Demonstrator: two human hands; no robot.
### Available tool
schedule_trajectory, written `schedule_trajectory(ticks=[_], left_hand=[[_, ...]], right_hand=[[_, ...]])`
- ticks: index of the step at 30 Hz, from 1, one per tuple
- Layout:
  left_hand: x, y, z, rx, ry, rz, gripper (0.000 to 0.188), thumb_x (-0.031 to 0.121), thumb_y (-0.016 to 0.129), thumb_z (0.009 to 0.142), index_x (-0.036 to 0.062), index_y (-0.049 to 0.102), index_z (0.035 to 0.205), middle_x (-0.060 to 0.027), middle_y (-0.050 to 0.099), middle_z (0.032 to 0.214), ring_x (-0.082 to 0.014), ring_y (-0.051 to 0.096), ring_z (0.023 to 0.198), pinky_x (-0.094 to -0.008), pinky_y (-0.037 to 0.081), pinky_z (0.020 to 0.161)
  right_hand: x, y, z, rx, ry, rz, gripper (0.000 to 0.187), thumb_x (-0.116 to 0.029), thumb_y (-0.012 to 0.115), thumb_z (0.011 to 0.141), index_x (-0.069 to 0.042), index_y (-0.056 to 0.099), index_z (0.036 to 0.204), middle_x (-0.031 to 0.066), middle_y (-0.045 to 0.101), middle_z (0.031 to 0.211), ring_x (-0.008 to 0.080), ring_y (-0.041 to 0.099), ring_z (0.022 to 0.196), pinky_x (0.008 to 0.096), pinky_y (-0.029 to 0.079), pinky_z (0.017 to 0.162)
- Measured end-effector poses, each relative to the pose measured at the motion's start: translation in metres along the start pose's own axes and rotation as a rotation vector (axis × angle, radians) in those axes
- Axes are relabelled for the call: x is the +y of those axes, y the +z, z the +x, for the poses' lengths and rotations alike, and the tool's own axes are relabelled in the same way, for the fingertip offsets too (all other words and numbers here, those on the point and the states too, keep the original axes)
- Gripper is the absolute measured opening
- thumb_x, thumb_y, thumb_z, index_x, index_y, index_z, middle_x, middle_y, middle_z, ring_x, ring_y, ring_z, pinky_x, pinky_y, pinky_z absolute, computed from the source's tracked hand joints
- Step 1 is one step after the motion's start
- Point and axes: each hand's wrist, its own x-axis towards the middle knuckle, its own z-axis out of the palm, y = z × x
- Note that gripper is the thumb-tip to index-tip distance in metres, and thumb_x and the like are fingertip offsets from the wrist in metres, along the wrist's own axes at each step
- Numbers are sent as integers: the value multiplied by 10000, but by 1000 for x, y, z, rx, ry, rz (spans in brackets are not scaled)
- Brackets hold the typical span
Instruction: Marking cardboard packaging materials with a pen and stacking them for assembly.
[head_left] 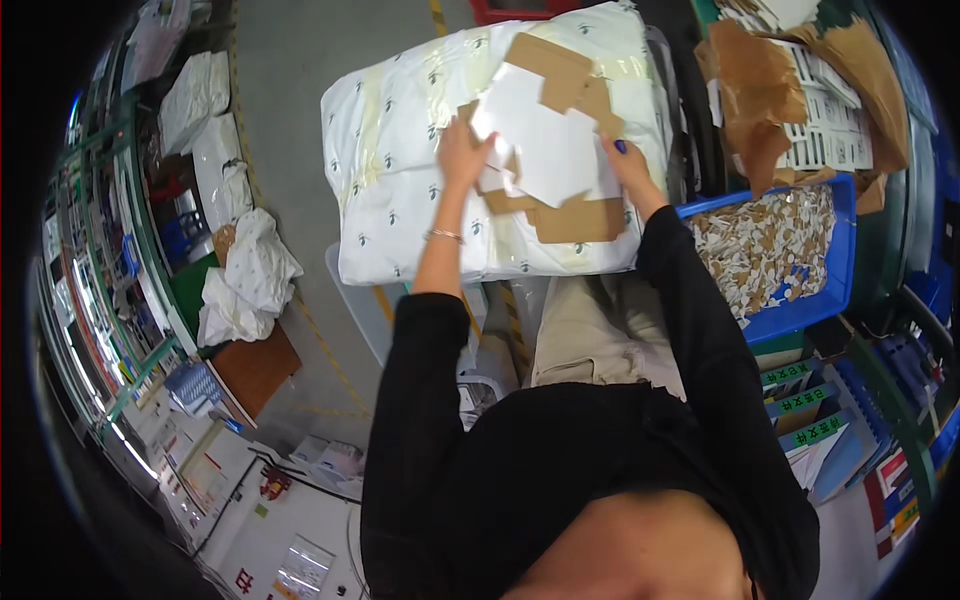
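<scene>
Flat die-cut cardboard box blanks (555,140), white on one face and brown on the other, lie overlapping at angles. Beneath them is a large bundle wrapped in white plastic (385,150) with small dark printed marks and strips of clear tape. At the blanks' left edge, my left hand (465,158) grips the card, its fingers partly hidden behind it. Opposite, my right hand (632,168) pinches the right edge, with the dark-painted thumbnail on top and the other fingers mostly out of sight. How many blanks are between the hands I cannot tell.
Right of the bundle stands a blue bin (850,245) full of small white and brown card scraps. Behind it, torn brown paper (755,95) surrounds stacked white cut-out card. Shelving and white plastic bags (250,275) line the left side. Blue file holders (835,440) stand at lower right.
</scene>
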Motion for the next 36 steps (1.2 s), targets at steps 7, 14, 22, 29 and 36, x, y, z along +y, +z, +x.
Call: schedule_trajectory(ticks=[7,14,22,29,36], left_hand=[[19,-15,-56,-131,-864,-403,714,279,737,676,-95,412,1189,-271,460,1183,-326,499,1032,-382,428,872],[6,-41,-23,-301,-960,-972,570,225,775,640,-55,519,1065,-154,603,926,-221,595,771,-276,496,669],[5,-106,-131,166,-621,-1242,497,5,648,738,42,396,1164,-69,556,880,-103,541,660,-173,424,535],[113,-159,-166,26,-262,-1151,608,-12,677,653,10,388,1188,-146,552,1013,-224,563,838,-302,481,740],[391,-106,-75,-533,688,-1069,623,126,727,632,2,430,1165,-127,534,1086,-252,540,934,-346,419,831]], right_hand=[[-26,-11,2,-250,331,268,625,-437,735,648,96,567,928,189,617,880,273,606,823,366,458,710],[-26,6,11,-387,352,183,595,-359,788,611,49,574,989,149,622,904,226,602,817,290,406,725],[-76,-18,-99,-331,-156,87,427,-271,770,618,-30,604,929,46,577,681,164,505,539,281,435,532],[-40,-151,-252,106,-374,448,385,-150,789,590,-12,607,900,37,628,777,149,532,616,264,436,596],[72,-274,-298,825,-147,694,239,45,700,662,38,611,884,109,649,838,132,598,711,202,469,643]])
